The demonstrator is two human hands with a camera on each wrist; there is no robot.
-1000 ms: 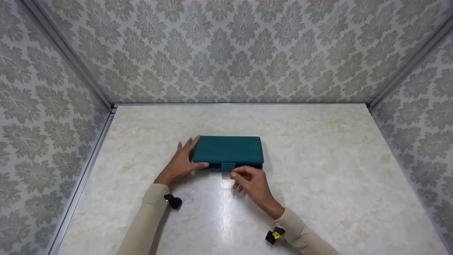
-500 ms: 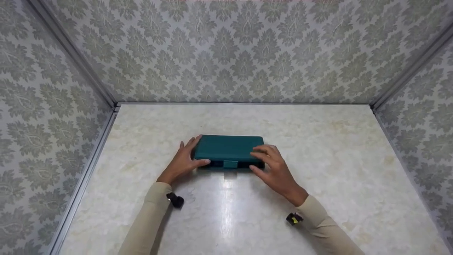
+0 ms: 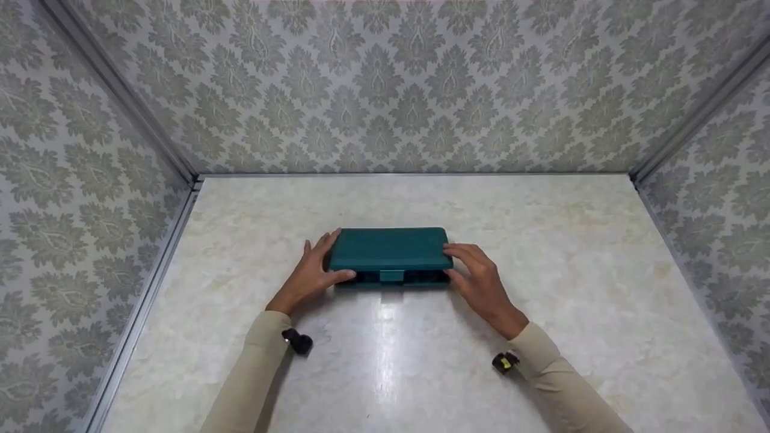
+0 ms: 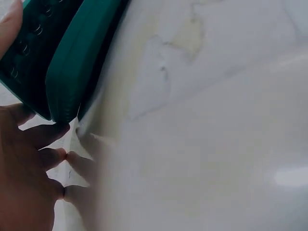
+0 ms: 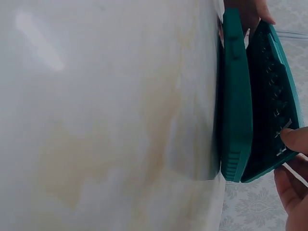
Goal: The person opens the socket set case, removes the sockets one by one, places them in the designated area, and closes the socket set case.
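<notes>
A green plastic case lies on the table with its lid raised a little, so a dark gap shows along the front. A latch tab hangs at the front middle. My left hand grips the left end, thumb at the lid's front edge and fingers along the side. At the right end, my right hand pinches the lid's corner between thumb and fingers. The right wrist view shows that thumb inside the lid, beside a row of small shiny pieces along its dark inner face. The case's floor is hidden.
The pale marbled table surrounds the case. Patterned walls stand at the back and on both sides. Small dark wrist devices sit near both sleeve cuffs.
My right hand has moved from the front latch to the right end and now holds the lid's corner. The front gap looks taller. My left hand stays at the left end.
</notes>
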